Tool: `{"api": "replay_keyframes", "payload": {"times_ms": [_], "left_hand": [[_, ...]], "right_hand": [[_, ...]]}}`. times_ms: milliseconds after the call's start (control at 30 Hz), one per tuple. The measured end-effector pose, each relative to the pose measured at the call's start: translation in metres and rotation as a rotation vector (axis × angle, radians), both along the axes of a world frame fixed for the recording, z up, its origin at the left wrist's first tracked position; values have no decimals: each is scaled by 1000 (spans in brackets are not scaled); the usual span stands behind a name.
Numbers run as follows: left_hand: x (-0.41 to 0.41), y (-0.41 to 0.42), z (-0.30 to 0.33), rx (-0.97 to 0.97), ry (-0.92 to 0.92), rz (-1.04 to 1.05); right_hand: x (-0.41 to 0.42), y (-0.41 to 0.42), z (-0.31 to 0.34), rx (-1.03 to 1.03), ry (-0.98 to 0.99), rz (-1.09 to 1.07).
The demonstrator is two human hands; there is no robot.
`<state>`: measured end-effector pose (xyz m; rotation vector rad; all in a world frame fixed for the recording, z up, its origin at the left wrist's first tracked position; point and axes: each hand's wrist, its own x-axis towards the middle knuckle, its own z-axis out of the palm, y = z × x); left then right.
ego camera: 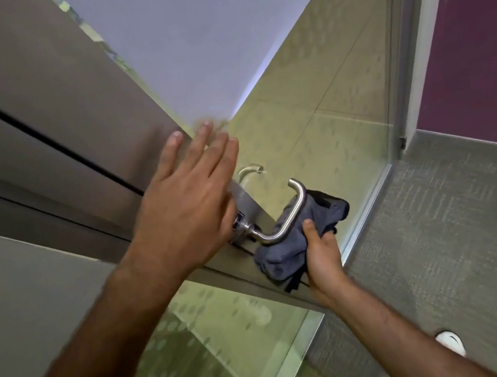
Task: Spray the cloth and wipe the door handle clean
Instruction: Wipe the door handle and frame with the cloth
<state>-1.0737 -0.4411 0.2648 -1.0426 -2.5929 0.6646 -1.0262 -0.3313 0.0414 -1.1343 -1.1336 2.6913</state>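
Observation:
A brushed steel lever door handle (291, 214) sticks out from the edge of a glass door (323, 128). Behind and under the handle is a bunched dark grey cloth (282, 258), gripped by my right hand (322, 255) with the thumb pressing it against the lever. My left hand (190, 205) is flat and open, fingers spread, against the door's edge just above the handle's base plate. No spray bottle is in view.
A second steel handle (249, 171) shows on the far side of the glass. Grey carpet (451, 252) lies to the right, with a purple wall (487, 46) beyond. My white shoes (450, 342) are at the bottom. A grey panel wall (30, 127) fills the left.

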Motion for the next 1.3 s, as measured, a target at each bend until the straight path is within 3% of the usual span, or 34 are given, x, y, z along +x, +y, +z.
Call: {"api": "replay_keyframes", "payload": {"times_ms": [100,267,367,500,567,733,867,1000,1067,1300], "left_hand": [[0,-6,22,-18,61,60],[9,-5,31,29,127,81],[11,-8,37,69,161,90],[13,-11,38,21,160,122],[11,-10,37,-29,168,137],[7,-11,31,-44,207,145],[4,-6,17,2,174,96],[1,8,-4,-60,53,92],[-2,12,-10,-78,42,89],[-9,5,-16,-81,57,48]], "right_hand": [[4,-1,16,346,160,-146],[-28,-24,66,883,744,-142],[-51,-54,82,1121,805,-75],[-62,-62,39,1492,854,-32],[-60,-47,10,1567,906,22],[-32,0,-30,1696,989,421],[-40,52,7,1829,1062,889],[-58,74,58,1805,1115,1282],[-61,82,66,1829,1140,1316],[-78,95,52,2002,1233,1099]]}}
